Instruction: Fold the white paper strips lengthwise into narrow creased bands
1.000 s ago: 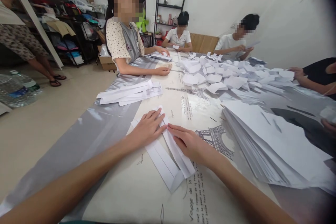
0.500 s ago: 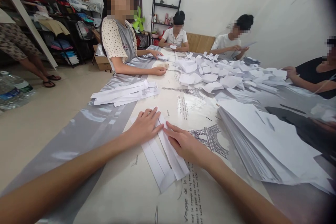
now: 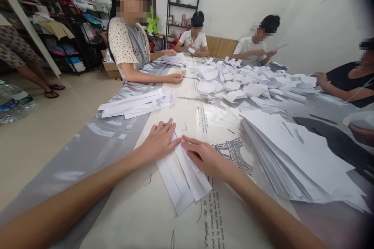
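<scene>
A long folded white paper [image 3: 176, 186] lies on the printed tablecloth in front of me, its folds running lengthwise. My left hand [image 3: 159, 138] rests flat across its far part, fingers stretched out and pressing it down. At the right edge of the same paper, the thumb and fingertips of my right hand [image 3: 206, 157] come together on the folded flap. Part of the paper is covered by both hands. Left of it lies a small pile of folded paper strips [image 3: 131, 105].
A thick stack of white sheets [image 3: 289, 155] stands to my right. Many folded paper pieces [image 3: 251, 81] are heaped on the table's far side. A person [image 3: 134, 54] sits at the left, with others around the table. Water bottles [image 3: 13, 99] stand on the floor.
My hands and the paper stay almost in place; the view shifts slightly. At the far left, the person's hand has moved over a stack of papers.
</scene>
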{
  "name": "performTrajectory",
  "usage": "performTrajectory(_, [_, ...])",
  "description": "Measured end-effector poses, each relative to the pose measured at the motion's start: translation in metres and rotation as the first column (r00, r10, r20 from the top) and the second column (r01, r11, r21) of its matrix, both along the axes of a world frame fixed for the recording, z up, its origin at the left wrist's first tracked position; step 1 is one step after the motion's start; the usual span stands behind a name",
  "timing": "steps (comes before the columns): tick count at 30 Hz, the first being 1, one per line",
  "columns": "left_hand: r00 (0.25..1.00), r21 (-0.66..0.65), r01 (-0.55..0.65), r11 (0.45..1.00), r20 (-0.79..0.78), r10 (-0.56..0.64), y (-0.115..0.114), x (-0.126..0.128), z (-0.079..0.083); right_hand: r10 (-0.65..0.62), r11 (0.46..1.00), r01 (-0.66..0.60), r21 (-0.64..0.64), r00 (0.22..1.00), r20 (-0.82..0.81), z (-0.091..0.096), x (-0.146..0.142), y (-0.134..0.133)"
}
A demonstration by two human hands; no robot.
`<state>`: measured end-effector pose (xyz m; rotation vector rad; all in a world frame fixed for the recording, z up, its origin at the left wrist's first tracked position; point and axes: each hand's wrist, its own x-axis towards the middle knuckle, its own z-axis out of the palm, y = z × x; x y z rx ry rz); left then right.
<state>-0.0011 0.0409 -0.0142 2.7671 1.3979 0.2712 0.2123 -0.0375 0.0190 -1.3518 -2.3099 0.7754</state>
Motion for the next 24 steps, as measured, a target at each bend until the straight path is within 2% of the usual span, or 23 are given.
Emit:
performTrajectory(6, [1.0, -0.007, -0.01, 1.0, 0.016, 0.01, -0.001, 0.001, 0.001, -0.011, 0.999, 0.009, -0.04, 0.999, -0.044, -0.003, 0.005, 0.004])
performTrajectory(14, [1.0, -0.017, 0.016, 1.0, -0.01, -0.016, 0.002, 0.003, 0.01, -0.018, 1.0, 0.017, -0.017, 0.998, -0.054, -0.007, 0.007, 0.005])
performTrajectory(24, [1.0, 0.037, -0.019, 0.999, 0.022, 0.018, 0.002, 0.001, -0.002, -0.013, 0.999, 0.011, -0.033, 0.997, -0.076, -0.011, 0.008, 0.007])
